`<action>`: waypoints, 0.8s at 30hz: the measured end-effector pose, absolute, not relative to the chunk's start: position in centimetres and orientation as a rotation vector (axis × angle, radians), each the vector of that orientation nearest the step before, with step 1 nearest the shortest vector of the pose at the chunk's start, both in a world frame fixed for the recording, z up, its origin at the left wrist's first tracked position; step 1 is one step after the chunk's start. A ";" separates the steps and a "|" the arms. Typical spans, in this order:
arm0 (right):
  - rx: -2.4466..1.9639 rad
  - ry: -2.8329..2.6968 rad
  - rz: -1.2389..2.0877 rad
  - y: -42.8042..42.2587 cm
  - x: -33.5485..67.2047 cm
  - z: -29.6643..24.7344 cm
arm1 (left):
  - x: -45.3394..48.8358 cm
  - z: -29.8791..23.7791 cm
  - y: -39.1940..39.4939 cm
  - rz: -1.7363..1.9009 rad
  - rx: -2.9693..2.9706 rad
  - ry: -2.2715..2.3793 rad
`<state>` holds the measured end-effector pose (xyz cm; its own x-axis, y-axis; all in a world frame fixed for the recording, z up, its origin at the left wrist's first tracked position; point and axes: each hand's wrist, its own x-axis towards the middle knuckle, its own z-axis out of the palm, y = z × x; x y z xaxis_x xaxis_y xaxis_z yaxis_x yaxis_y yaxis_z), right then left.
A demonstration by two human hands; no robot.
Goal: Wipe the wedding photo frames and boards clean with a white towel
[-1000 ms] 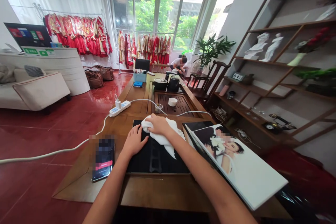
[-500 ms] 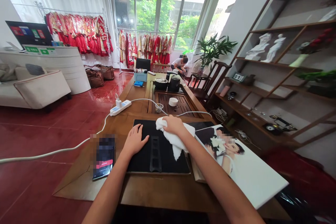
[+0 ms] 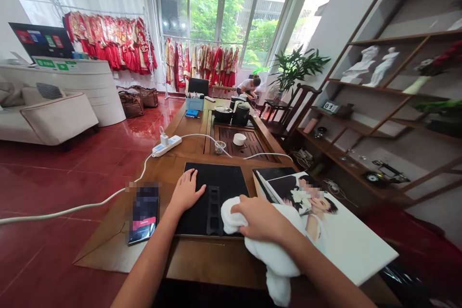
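Observation:
My left hand (image 3: 186, 192) lies flat with fingers spread on the left part of a black glossy panel (image 3: 216, 187) set in the wooden table (image 3: 202, 260). My right hand (image 3: 260, 219) grips a white cloth (image 3: 269, 250) and presses it on the panel's near right corner. Part of the cloth hangs over the table's front edge. A raised black strip (image 3: 213, 203) runs down the panel's middle.
A phone (image 3: 143, 212) lies left of the panel. A large photo album (image 3: 332, 231) lies to the right. Behind are a power strip (image 3: 165, 146) with white cable, a tea tray (image 3: 236, 142) with cups and kettles, wooden shelves at right, and a person crouching far back.
My right hand has dragged the cloth from the panel's far edge rightward, then toward me to the near right corner. My left hand has stayed in place.

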<state>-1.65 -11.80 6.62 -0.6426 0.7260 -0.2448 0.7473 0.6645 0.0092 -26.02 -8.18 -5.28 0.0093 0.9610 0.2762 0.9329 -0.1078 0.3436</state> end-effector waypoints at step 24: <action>1.649 2.671 0.015 -2.6 -4.9 2.6 | -25.9 -5.0 -8.2 0.668 2.176 2.056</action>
<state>-4.89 -2.60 2.57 -0.4481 0.8940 0.0029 0.8940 0.4480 0.0097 -25.88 -8.22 -5.03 0.0080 0.9658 0.2591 0.9336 -0.1001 0.3442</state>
